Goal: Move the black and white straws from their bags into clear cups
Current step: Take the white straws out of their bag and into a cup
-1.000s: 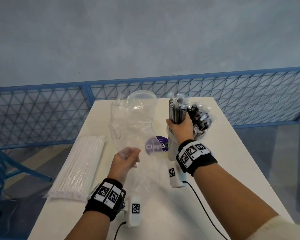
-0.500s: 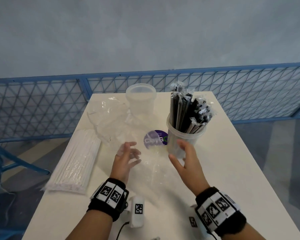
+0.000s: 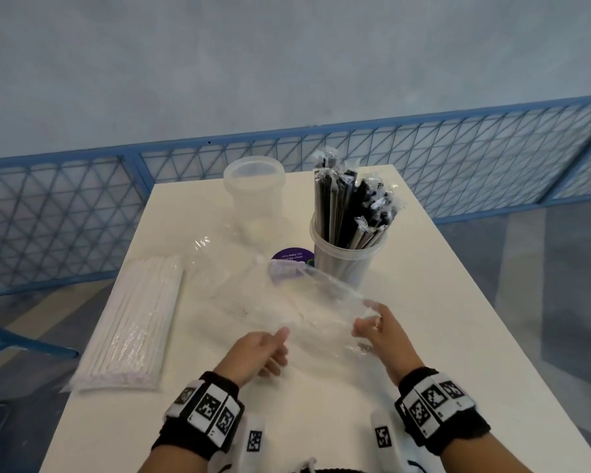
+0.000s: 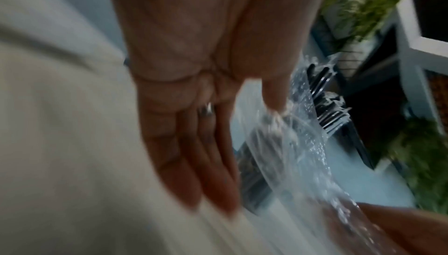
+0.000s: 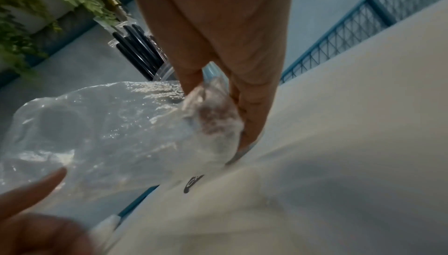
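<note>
Only the right wrist view shows the pinch on the empty clear bag (image 5: 116, 129).
Right hand (image 3: 386, 331) grip pinches the bag's corner at lower centre; left hand (image 3: 256, 353) hangs with its grip slack, holding nothing.

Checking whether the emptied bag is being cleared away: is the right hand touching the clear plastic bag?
Touching. The right wrist view shows the right hand pinching a bunched end of the empty clear plastic bag between thumb and fingers; the head view agrees.

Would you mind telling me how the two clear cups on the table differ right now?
The near cup holds the black straws; the far cup holds none. The near cup stands beside the empty bag; the far cup stands behind it. Both are upright and clear.
</note>
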The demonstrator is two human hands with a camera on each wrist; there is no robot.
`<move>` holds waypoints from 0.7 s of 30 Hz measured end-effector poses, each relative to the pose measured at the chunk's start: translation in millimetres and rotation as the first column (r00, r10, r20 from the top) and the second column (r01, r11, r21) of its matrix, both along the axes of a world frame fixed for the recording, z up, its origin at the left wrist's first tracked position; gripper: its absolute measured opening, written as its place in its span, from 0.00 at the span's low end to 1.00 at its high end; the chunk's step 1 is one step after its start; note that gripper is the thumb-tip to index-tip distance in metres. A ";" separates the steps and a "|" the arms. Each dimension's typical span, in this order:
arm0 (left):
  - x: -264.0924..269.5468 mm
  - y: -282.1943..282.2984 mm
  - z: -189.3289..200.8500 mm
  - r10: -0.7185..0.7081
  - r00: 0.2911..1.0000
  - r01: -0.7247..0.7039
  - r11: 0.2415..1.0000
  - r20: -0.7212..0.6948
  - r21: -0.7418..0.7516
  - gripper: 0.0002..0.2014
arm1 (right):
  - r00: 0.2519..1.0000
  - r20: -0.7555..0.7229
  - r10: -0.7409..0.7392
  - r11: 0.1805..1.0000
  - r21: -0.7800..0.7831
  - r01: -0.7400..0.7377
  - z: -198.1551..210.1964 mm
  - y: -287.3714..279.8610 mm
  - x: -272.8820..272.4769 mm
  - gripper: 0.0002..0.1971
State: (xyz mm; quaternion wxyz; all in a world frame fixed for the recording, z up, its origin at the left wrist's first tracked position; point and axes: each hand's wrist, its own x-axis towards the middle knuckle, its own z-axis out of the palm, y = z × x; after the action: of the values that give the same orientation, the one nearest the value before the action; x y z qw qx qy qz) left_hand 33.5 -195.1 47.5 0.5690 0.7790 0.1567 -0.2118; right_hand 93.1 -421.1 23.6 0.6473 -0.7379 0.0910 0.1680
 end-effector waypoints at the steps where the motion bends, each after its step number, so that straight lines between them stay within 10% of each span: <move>1: -4.3 4.4 3.0 -0.135 0.990 0.137 0.987 -0.025 0.082 0.19 | 0.999 0.041 -0.014 0.997 -0.074 0.017 -0.9 -4.6 0.1 0.21; 3: -11.0 7.4 6.7 -0.219 0.969 0.195 0.963 0.116 0.188 0.13 | 0.994 0.110 -0.026 0.980 -0.193 0.047 -0.6 -13.1 -1.3 0.22; 7: -6.7 0.6 10.7 0.213 0.768 -0.398 0.897 0.604 0.190 0.11 | 0.977 0.211 -0.036 0.945 -0.312 0.102 1.4 -27.7 -9.7 0.20; 13: 18.1 -17.5 -3.5 0.221 0.919 -0.309 0.918 0.328 0.247 0.17 | 0.965 0.260 0.023 0.912 -0.400 0.086 -1.5 -44.2 -17.8 0.21; 21: 51.7 -36.0 -3.0 0.325 0.850 -0.432 0.881 0.413 0.195 0.12 | 0.953 0.296 0.061 0.887 -0.454 0.084 7.9 -70.5 1.0 0.22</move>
State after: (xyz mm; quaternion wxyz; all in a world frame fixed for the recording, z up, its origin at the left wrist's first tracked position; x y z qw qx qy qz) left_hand 85.2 -231.1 44.4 0.5026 0.8302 0.2273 0.0801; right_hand 94.1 -491.6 31.4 0.4604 -0.8868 0.0329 0.0231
